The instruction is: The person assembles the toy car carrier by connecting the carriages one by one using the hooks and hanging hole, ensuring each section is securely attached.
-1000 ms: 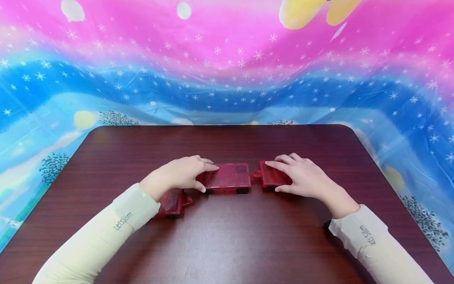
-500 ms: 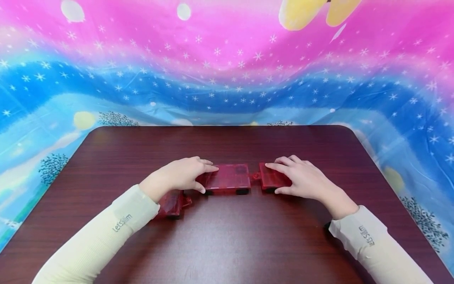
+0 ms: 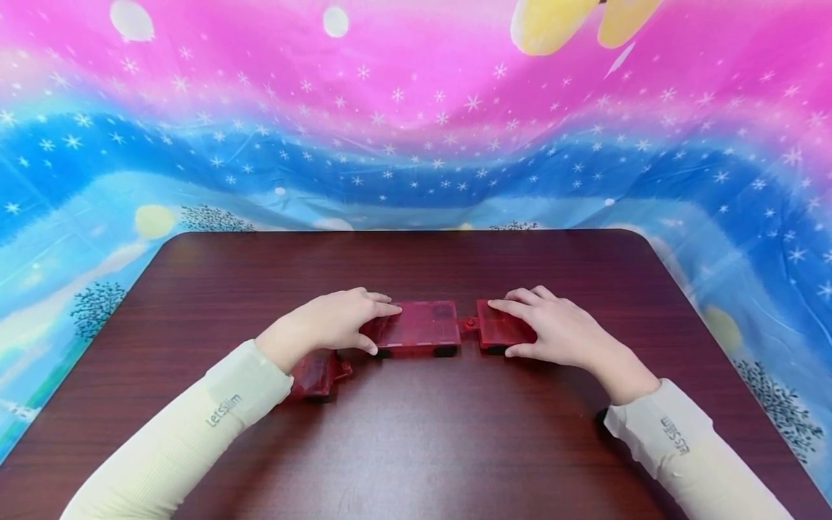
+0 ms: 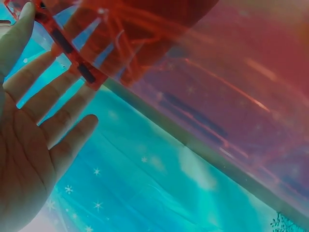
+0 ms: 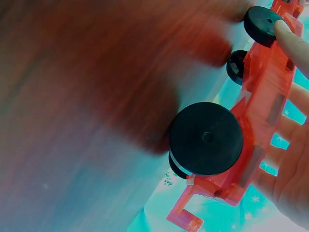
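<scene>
Looking down, we pinch a red car (image 3: 419,326) in our left hand (image 3: 331,319) and a second car (image 3: 500,328) in our right hand (image 3: 564,332), just below frame centre, lengthwise left to right, a small hitch (image 3: 469,323) between them.

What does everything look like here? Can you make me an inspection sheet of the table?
Surface: shiny brown table
Job's things: middle red car, right red car, a hitch between them; left red car partly behind the left sleeve
Clutter: dark shape by the right sleeve, unclear
Hands: left hand grips the middle red car; right hand grips the right red car
Cables: nothing seen
Surroundings: snowflake-patterned pink and blue cloth
</scene>
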Action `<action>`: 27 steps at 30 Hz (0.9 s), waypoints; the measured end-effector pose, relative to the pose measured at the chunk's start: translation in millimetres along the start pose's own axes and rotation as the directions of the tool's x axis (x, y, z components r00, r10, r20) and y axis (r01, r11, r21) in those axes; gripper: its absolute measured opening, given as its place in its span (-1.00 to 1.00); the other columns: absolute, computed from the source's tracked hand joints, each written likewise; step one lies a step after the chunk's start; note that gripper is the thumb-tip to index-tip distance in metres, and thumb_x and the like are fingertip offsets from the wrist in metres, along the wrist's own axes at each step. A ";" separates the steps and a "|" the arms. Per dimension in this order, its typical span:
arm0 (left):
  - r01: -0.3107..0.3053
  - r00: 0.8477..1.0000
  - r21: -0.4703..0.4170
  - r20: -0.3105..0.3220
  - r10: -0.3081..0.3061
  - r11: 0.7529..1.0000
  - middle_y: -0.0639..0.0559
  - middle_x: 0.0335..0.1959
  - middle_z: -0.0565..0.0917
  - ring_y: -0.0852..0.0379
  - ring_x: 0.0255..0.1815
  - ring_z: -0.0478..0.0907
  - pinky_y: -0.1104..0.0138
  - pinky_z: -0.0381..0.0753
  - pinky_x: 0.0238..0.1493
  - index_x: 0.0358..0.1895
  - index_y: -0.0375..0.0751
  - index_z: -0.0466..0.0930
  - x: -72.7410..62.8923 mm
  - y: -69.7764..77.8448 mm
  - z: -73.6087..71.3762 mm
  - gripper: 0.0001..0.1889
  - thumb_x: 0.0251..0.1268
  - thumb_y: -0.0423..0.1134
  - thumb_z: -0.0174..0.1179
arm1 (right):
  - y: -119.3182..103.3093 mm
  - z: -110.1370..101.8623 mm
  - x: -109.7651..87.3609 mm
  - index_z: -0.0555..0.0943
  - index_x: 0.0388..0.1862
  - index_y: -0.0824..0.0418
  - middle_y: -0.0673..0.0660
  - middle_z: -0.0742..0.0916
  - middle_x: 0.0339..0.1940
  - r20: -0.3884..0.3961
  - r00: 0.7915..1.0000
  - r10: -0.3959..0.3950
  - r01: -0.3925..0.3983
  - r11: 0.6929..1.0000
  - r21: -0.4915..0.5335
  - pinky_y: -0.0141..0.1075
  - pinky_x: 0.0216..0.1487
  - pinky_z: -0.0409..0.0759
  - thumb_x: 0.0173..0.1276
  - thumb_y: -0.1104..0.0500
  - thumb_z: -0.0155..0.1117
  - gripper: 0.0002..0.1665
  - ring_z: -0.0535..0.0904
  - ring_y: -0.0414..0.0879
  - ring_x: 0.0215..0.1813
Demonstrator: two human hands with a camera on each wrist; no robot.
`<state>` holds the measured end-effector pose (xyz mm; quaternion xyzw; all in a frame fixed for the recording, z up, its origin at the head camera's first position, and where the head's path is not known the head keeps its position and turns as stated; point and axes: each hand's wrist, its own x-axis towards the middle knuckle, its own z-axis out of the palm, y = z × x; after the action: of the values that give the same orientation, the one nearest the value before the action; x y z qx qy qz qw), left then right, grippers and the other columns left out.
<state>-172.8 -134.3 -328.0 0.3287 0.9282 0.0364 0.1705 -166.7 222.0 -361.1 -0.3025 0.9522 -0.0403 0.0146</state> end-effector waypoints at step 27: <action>0.022 0.991 -0.010 -0.129 -0.024 1.000 -0.15 0.49 0.36 -0.21 0.49 0.29 -0.08 0.51 0.29 0.48 -0.08 0.33 -50.1 -18.9 -14.9 -0.27 0.28 0.03 0.33 | -18.1 -17.4 24.8 0.30 0.53 -0.12 0.10 0.40 0.51 -0.025 1.000 0.009 -0.003 0.971 0.239 0.12 0.28 0.51 0.19 -0.21 0.47 -0.04 0.26 0.11 0.50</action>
<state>-152.9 -179.6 -302.7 0.3143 0.9408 0.0594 0.1121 -177.4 194.1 -342.3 -0.2949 0.9415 -0.1584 0.0387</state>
